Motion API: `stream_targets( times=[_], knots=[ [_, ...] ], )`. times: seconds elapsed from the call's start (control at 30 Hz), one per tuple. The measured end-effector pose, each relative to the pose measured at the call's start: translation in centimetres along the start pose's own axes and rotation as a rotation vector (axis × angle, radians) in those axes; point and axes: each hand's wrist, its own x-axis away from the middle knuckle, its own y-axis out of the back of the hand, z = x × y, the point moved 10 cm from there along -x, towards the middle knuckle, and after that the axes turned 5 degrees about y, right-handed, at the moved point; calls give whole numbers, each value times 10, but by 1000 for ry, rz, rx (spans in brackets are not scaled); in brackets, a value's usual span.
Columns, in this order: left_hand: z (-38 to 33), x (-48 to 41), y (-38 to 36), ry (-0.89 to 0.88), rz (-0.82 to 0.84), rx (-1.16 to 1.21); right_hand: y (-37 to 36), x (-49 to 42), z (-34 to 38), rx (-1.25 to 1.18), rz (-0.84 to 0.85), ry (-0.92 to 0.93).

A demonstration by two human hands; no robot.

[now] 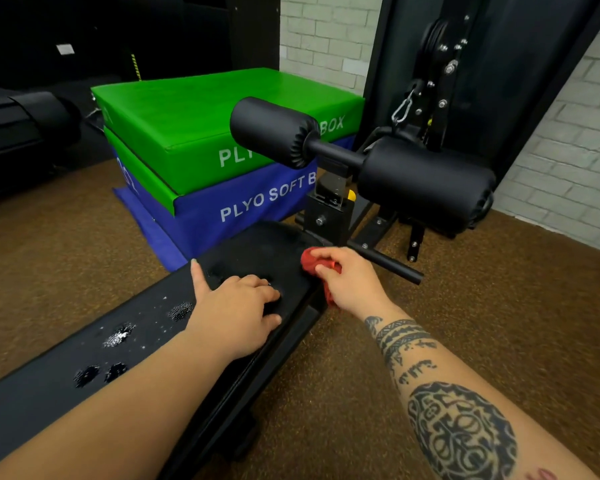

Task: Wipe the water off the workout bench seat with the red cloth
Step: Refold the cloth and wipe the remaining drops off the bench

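Even, moderately bright indoor light falls from above, leaving the brown floor (465,306) and the green box (201,109) clearly lit while the upper left corner sinks into near black. Small glints mark the water drops (118,336) on the dark bench seat (49,393), and only soft, shallow shadows lie under the forearms and the foam rollers (426,181). Wide-angle distortion bends the brick wall (568,143) and the frame edges outward, with slight softness toward the borders.
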Motion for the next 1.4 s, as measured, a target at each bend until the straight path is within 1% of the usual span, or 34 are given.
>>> stream_targets(
  times=[0.03, 0.07, 0.1, 0.17, 0.23, 0.3, 0.37, 0.43, 0.47, 0.57, 0.63, 0.7, 0.8, 0.93, 1.0, 1.07, 1.1, 1.17, 1.23, 1.3, 1.4],
  knots=[
    [0, -2, 1, 3, 13, -1, -1, 0, 0, -24, 63, 7],
    [0, -4, 0, 9, 28, 1, -1, 0, -2, -80, 92, -7],
    [1, -6, 0, 13, 40, 7, 3, 0, -5, -150, 70, -35],
    [3, -10, -2, 24, 57, 24, 16, -1, -15, -231, -70, -88],
    [5, -11, -2, 28, 69, 20, 19, -1, -21, -208, -155, -108],
    [3, -12, -1, 26, 77, 6, 14, 1, -18, -169, -171, -85],
    [2, -11, 0, 26, 79, 0, 8, 2, -8, -105, -125, -14],
    [2, -11, 1, 23, 87, -2, -1, -1, 6, -75, -34, 67],
    [1, -11, 0, 22, 91, 0, -2, -3, 12, -84, -26, 89],
    [3, -11, 0, 24, 86, 19, 5, -16, 18, -84, -120, 91],
    [3, -11, -1, 23, 99, 28, -8, -26, 22, 34, -38, 112],
    [4, -13, -2, 16, 102, 37, -19, -36, 26, 138, 32, 177],
    [4, -14, -3, 11, 107, 28, -20, -53, 26, 216, 3, 233],
    [4, -16, 0, 5, 106, 13, -20, -79, 23, 230, -75, 166],
    [5, -17, 2, 8, 97, 17, -17, -94, 22, 217, -121, 84],
    [5, -17, 2, 8, 99, 25, -8, -105, 15, 119, -181, -22],
    [5, -17, 3, 5, 98, 29, -7, -108, 13, 68, -189, -40],
    [5, -17, 3, 1, 103, 37, -17, -108, 15, 57, -109, 13],
    [6, -18, 1, 2, 112, 48, -28, -104, 18, 132, -44, 74],
    [6, -18, -1, 2, 116, 53, -29, -109, 16, 210, -85, 93],
    [6, -18, 1, 5, 105, 49, -28, -116, 19, 284, -143, 60]
  ],
)
